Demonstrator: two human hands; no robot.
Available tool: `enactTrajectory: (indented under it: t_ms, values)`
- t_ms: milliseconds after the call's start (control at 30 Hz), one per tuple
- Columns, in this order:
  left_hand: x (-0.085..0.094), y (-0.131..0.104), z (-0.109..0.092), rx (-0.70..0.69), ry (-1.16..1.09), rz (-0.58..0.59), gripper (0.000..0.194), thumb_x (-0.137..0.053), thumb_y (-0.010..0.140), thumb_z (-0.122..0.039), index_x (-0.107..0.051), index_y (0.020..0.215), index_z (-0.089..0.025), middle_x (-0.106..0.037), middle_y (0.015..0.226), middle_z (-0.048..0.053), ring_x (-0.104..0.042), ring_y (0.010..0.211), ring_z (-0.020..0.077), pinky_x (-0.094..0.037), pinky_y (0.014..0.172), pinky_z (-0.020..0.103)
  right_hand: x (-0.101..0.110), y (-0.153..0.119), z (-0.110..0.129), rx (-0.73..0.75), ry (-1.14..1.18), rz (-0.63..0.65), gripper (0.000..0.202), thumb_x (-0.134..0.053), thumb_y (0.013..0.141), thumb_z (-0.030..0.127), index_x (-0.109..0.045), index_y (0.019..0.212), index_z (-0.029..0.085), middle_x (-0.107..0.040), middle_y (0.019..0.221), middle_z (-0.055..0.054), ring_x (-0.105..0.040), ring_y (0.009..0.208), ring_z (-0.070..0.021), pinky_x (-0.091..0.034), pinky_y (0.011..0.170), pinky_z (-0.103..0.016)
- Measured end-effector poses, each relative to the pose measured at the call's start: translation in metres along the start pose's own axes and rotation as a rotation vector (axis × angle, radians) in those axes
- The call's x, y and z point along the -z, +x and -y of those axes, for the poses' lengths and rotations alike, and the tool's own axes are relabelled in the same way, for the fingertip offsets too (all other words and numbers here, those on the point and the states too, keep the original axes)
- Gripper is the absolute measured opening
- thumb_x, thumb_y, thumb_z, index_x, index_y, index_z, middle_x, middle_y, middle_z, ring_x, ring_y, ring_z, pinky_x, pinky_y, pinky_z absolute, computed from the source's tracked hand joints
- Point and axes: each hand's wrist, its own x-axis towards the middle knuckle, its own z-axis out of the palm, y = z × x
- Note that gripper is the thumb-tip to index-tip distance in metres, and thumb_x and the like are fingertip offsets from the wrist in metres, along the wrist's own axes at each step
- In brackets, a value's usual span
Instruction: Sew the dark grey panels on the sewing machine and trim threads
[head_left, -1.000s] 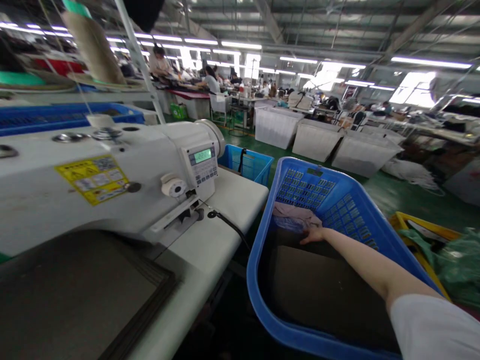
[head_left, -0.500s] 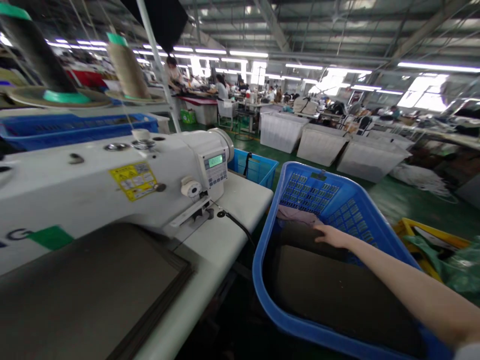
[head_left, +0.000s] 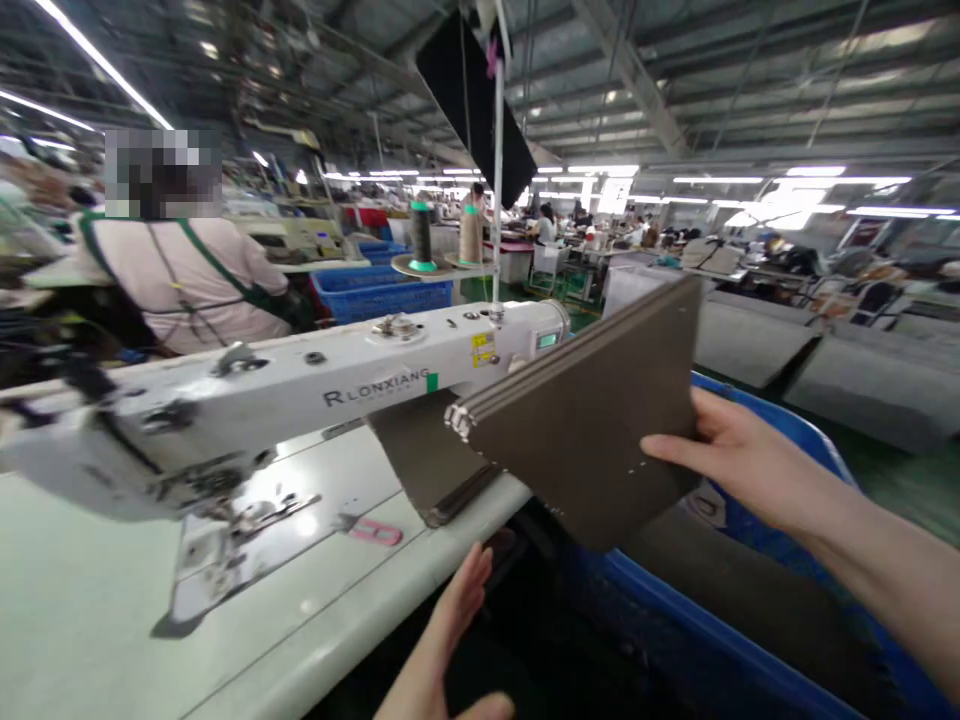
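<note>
My right hand (head_left: 724,440) grips a stack of dark brown fabric panels (head_left: 585,420) by its right edge, thumb on the near face. The stack is tilted, raised above the blue basket (head_left: 817,430). My left hand (head_left: 450,630) is below and left of the stack, fingers apart and holding nothing. Another pile of brown panels (head_left: 431,455) lies on the sewing table under the arm of the white sewing machine (head_left: 360,370). A pair of pink-handled thread snips (head_left: 375,531) lies near the needle area. More brown panels (head_left: 727,570) are in the basket.
Thread cones (head_left: 421,235) stand behind the machine beside a thin upright pole (head_left: 498,180). A person in a pale shirt (head_left: 180,270) sits at the left, back turned. Grey bins (head_left: 750,340) stand beyond the basket. The table edge (head_left: 330,640) runs along my left.
My right hand has lifted a stack of panels out of the blue basket. My left hand has come into view. The view has swung left, showing more of the machine.
</note>
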Motion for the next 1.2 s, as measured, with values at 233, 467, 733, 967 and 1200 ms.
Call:
enactTrajectory:
  t_ms: [233,467,733,967,1200]
  values:
    - [-0.047,0.006,-0.024,0.137,-0.489,-0.5,0.09,-0.075,0.075,-0.045,-0.026,0.149,-0.028,-0.047,0.147,0.009,-0.041,0.136,0.0293,-0.029,0.116,0.041,-0.138,0.064,-0.024,-0.043,0.346,0.441,0.049,-0.063,0.087,0.038,-0.049,0.132,0.024,-0.068,0.115,-0.005,-0.068,0.094,-0.0225,-0.055,0.087,-0.041]
    - [-0.012,-0.005,-0.05,0.265,-0.692,-0.529,0.081,-0.077,0.075,-0.037,-0.036,0.144,-0.03,-0.057,0.137,0.008,-0.053,0.127,0.027,-0.043,0.106,0.036,-0.152,0.102,-0.088,0.298,-0.383,0.296,0.035,-0.041,0.098,0.038,-0.067,0.114,0.022,-0.059,0.131,-0.009,-0.049,0.127,-0.0274,-0.028,0.111,-0.052]
    - [0.041,0.045,-0.073,0.195,-0.647,-0.484,0.052,-0.072,0.08,-0.027,-0.053,0.129,-0.024,-0.068,0.119,0.008,-0.068,0.102,0.0241,-0.057,0.088,0.033,-0.138,0.106,-0.116,0.588,-0.646,0.346,0.051,-0.057,0.081,0.019,-0.055,0.132,0.022,-0.052,0.14,-0.01,-0.048,0.129,-0.0252,-0.022,0.113,-0.049]
    - [0.095,0.129,-0.06,0.32,-0.459,-0.511,0.038,-0.069,0.078,-0.01,-0.058,0.114,-0.018,-0.073,0.098,0.01,-0.072,0.078,0.0198,-0.06,0.07,0.031,-0.14,0.106,-0.123,0.551,-0.566,0.298,0.033,-0.055,0.08,0.015,-0.065,0.111,0.02,-0.052,0.138,-0.01,-0.048,0.128,-0.0257,-0.023,0.115,-0.048]
    - [0.108,0.152,-0.062,0.428,-0.283,-0.435,0.026,-0.073,0.075,-0.015,-0.065,0.1,-0.015,-0.073,0.086,0.01,-0.071,0.071,0.0209,-0.059,0.062,0.03,-0.134,0.1,-0.125,0.431,-0.362,0.308,0.025,-0.049,0.085,0.014,-0.068,0.099,0.023,-0.064,0.119,-0.004,-0.058,0.113,-0.0202,-0.044,0.101,-0.035]
